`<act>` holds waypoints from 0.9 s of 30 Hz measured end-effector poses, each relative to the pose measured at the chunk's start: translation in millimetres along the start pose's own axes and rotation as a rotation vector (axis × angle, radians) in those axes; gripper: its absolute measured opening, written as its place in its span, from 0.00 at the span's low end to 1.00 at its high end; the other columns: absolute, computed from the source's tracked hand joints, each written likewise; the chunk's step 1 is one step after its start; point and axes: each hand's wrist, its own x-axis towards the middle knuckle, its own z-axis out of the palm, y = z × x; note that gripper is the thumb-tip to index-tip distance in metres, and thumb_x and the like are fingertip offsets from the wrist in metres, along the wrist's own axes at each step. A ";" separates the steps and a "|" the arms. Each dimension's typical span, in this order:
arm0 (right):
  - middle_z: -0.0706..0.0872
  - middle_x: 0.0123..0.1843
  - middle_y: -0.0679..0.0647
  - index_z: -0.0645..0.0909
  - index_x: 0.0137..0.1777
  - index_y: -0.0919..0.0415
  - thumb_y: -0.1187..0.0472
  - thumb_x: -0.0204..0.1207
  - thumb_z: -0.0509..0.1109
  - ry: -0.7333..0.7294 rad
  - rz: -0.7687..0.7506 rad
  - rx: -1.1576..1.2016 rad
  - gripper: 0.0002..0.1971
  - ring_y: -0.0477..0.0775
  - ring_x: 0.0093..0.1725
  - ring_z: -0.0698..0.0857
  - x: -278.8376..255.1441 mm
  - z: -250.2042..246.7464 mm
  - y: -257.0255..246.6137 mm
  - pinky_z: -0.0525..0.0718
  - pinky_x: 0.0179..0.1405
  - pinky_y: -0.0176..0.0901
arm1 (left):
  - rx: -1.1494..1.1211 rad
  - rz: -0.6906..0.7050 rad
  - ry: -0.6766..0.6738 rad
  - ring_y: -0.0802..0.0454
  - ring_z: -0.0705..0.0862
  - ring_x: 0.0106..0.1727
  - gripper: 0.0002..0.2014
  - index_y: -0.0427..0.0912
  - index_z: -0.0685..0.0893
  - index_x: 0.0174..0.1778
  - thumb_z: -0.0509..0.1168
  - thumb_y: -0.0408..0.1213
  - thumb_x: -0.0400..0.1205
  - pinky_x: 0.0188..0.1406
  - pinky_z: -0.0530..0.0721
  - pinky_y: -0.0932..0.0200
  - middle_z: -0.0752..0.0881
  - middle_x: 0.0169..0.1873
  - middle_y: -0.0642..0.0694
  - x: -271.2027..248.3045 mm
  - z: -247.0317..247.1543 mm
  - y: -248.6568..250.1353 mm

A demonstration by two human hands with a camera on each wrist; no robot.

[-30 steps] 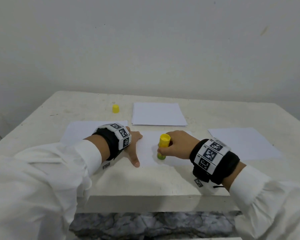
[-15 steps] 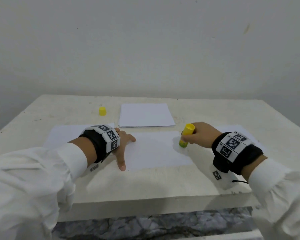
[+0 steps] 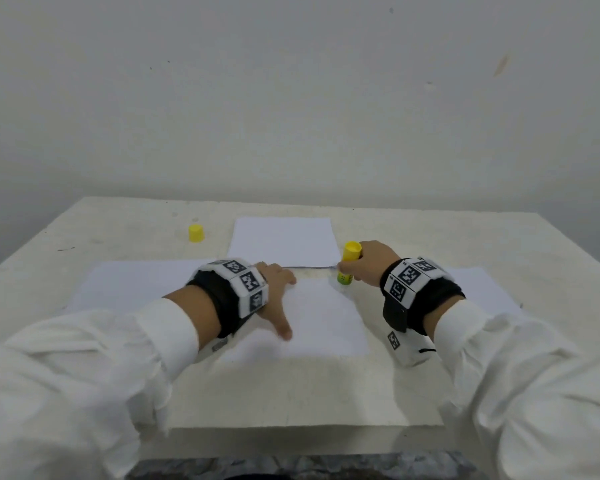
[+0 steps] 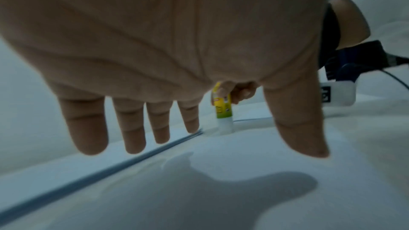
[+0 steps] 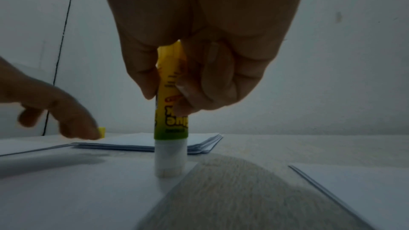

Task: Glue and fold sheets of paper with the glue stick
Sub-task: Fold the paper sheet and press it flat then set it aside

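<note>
Glue stick [image 5: 170, 111] upright, pinched btwn right hand [image 3: 369, 263] fingers [image 5: 194, 93], tip on sheet [image 3: 326, 317]

The left hand [image 3: 274, 299] lay flat, palm down, fingers [image 4: 130, 128] straight and spread, thumb [image 3: 284, 332] pointing back toward the body. The right hand [image 3: 369, 263] was curled, thumb and fingers [image 5: 199, 93] pinching from opposite sides, knuckles up. Both forearms reached forward in white sleeves [image 3: 84, 375], each wrist wrapped in a black band [image 3: 426, 299] bearing black-and-white markers. The hands were near each other, apart.
</note>
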 end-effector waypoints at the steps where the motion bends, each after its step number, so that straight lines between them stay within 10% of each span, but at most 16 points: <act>1: 0.82 0.41 0.57 0.77 0.39 0.60 0.55 0.76 0.68 -0.002 -0.007 0.004 0.10 0.56 0.41 0.80 0.9 -0.1 0.4 0.75 0.41 0.42 | -0.003 0.040 0.003 0.45 0.61 0.80 0.54 0.51 0.55 0.83 0.74 0.66 0.65 0.78 0.60 0.48 0.59 0.81 0.48 6.6 -1.3 14.3; 16: 0.73 0.31 0.51 0.70 0.31 0.57 0.55 0.74 0.71 -0.117 -0.161 0.011 0.15 0.50 0.33 0.73 -26.7 -3.9 11.8 0.69 0.32 0.40 | 0.050 0.018 -0.085 0.39 0.64 0.78 0.53 0.53 0.54 0.83 0.72 0.67 0.67 0.75 0.67 0.38 0.61 0.79 0.46 37.3 0.7 56.0; 27: 0.86 0.38 0.52 0.86 0.50 0.63 0.58 0.71 0.74 -0.307 -0.154 0.112 0.11 0.48 0.33 0.80 -73.2 -11.1 28.4 0.77 0.35 0.38 | 0.044 0.025 -0.059 0.40 0.59 0.80 0.52 0.52 0.51 0.84 0.70 0.66 0.69 0.79 0.60 0.43 0.56 0.82 0.46 30.5 1.9 57.2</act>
